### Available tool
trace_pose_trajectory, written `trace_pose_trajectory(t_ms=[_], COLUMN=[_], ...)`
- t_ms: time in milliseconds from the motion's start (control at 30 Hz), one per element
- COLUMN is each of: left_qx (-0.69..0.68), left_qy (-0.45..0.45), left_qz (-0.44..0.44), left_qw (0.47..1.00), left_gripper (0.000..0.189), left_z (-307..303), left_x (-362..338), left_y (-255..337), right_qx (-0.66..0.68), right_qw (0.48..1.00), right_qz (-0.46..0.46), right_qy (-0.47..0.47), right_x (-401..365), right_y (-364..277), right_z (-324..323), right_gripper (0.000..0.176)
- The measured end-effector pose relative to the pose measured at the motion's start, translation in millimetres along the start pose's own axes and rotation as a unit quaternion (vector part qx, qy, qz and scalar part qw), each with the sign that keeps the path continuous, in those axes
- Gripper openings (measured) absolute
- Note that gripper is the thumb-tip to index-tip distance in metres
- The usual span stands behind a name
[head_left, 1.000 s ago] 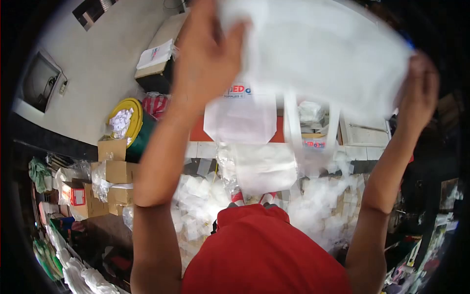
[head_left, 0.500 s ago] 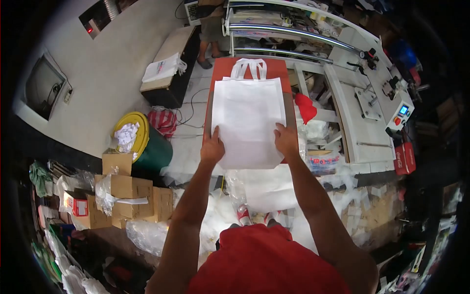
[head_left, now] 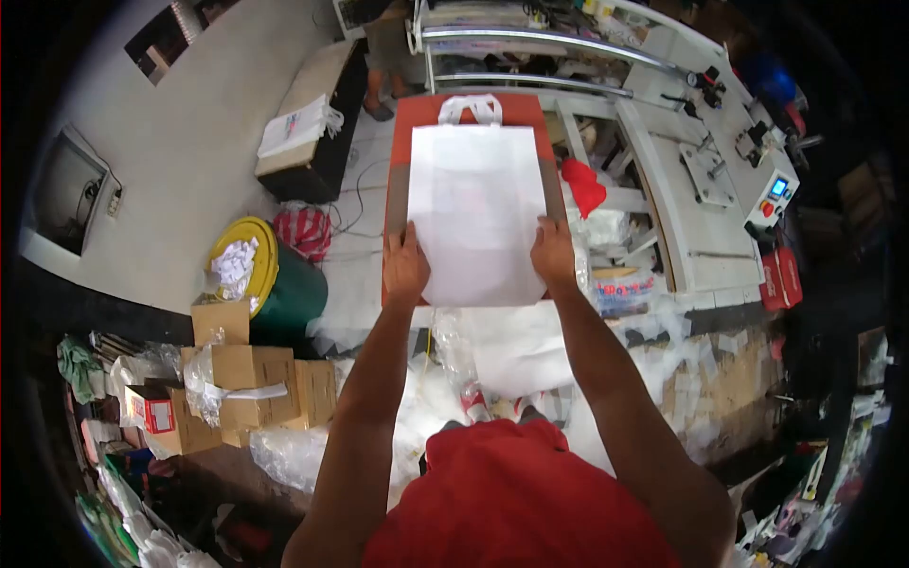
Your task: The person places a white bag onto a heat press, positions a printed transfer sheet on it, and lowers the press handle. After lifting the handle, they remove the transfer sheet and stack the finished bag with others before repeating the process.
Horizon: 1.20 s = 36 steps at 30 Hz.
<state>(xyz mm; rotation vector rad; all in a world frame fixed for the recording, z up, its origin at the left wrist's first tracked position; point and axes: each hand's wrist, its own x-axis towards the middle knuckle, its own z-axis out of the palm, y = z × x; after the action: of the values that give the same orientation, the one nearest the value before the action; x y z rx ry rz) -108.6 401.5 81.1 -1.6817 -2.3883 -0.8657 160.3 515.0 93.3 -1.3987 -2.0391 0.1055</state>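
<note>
A white fabric tote bag [head_left: 478, 204] lies flat on a reddish-brown board [head_left: 402, 123], its looped handles [head_left: 471, 109] at the far end. My left hand [head_left: 406, 265] rests along the bag's left edge with its fingers stretched forward. Along the right edge, my right hand [head_left: 553, 254] lies in much the same way, its fingers extended. Both hands touch the bag near its lower half, and part of each thumb is hard to make out.
A white machine frame with metal rollers [head_left: 559, 45] and a control box [head_left: 772, 197] stands right of the board. Left are a green bin [head_left: 301, 293], cardboard boxes [head_left: 251, 369] and a bench [head_left: 327, 156] with white bags [head_left: 298, 128]. A person [head_left: 386, 57] stands beyond.
The view has shifted slightly, so the scene sits higher. The bag looks flatter, its handles lie lower against the board, and my fingers are straighter along its sides.
</note>
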Motion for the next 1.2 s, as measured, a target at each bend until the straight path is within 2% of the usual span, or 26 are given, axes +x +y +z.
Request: trace_pose_trajectory(t_ms=[33,100,133,200,300,333,567,767,833,967,1033,1200], left_qx=[0.001,-0.059,-0.056,-0.136,-0.179,-0.146,-0.17,-0.183,-0.186,-0.181,-0.185,-0.222], left_qy=[-0.013,0.034,0.026,0.057,0.005,0.079,0.065,0.108,0.052,0.068,0.067,0.065], left_qz=[-0.005,0.018,0.009,-0.028,-0.073,-0.021,-0.054,-0.045,-0.094,-0.098,-0.096,-0.117], left_qw=[1.0,0.998,0.998,0.989,0.981,0.986,0.982,0.976,0.977,0.976,0.976,0.966], left_gripper=[0.047,0.047,0.047,0.046,0.042,0.035,0.031,0.029,0.032,0.03,0.031,0.034], left_z=[0.8,-4.0,-7.8,-16.4,-23.9,-20.2,-11.2,-17.4,-20.4,-17.3,-16.8,-17.4], left_x=[1.3,0.2,-1.0,-7.6,-14.7,-14.5,-13.1,-16.8,-19.8,-21.2,-21.0,-18.5], left_y=[-0.5,-0.4,-0.6,-2.1,-5.2,-5.7,-6.7,-2.1,-2.0,-0.7,-0.6,0.9], right_qx=[0.0,-0.001,0.031,0.066,0.058,0.069,0.075,0.112,0.121,0.123,0.109,0.126], right_qw=[1.0,1.0,0.999,0.997,0.997,0.996,0.996,0.993,0.992,0.991,0.992,0.988], right_qz=[0.005,0.011,0.02,0.03,0.053,0.05,0.049,0.044,0.044,0.061,0.051,0.089], right_qy=[0.0,-0.018,-0.01,-0.013,-0.003,-0.011,-0.004,0.015,0.002,-0.001,0.031,0.006], right_x=[2.0,-1.0,1.6,-2.9,-6.2,-12.2,-26.1,-27.6,-29.5,-31.9,-32.8,-29.0], right_y=[3.9,10.9,8.9,4.1,7.0,10.9,11.9,17.4,15.3,13.5,12.3,21.7], right_z=[4.8,10.9,7.5,0.7,-2.9,-2.4,-2.7,-3.3,-6.3,-7.5,-7.7,1.1], right_gripper=[0.023,0.023,0.024,0.026,0.026,0.026,0.023,0.025,0.025,0.029,0.026,0.028])
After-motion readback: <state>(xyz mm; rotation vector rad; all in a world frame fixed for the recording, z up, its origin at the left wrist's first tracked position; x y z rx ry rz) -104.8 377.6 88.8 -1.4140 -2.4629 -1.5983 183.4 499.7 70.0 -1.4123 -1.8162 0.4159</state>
